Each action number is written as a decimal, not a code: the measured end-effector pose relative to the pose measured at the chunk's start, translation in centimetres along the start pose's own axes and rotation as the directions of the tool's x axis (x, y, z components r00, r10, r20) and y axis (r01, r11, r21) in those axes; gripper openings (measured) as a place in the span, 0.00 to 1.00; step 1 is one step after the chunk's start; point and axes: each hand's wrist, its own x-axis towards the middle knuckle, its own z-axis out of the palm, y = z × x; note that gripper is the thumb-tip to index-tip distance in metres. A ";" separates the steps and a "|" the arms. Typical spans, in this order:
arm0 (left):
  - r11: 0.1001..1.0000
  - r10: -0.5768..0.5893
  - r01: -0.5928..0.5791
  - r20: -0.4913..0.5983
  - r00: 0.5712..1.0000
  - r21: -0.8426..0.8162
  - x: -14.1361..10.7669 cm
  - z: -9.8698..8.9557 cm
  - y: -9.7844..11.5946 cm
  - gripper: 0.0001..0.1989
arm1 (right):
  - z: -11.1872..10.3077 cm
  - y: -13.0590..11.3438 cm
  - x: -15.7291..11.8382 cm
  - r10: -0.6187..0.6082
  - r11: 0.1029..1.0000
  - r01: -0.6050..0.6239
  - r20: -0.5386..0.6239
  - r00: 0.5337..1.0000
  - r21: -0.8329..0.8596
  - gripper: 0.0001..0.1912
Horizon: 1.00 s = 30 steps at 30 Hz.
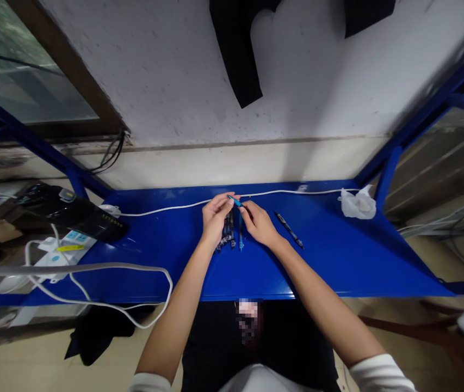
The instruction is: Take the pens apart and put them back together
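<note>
Between my two hands is a blue pen (235, 201), held level above the table. My left hand (216, 215) pinches its left end with thumb and fingers. On its right end, the fingers of my right hand (259, 222) are closed. Below them lie several dark pens (232, 239) side by side, partly covered by my left hand. Another blue pen (241, 239) rests just right of that group. Farther right, a single black pen (289, 230) lies slanted, apart from the others.
The blue table (338, 261) has a blue metal frame. A black appliance (72, 212) and a white power strip (66, 256) with looping cables stand at left. A crumpled white plastic bag (358, 202) sits at the back right. One white cable (166, 208) runs along the back.
</note>
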 end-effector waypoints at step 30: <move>0.997 0.068 -0.058 -0.259 0.963 0.047 0.5 -0.6 0.1 0.23 | -0.5 -0.1 0.0 0.016 1.000 -0.016 -0.033 0.999 0.012 0.14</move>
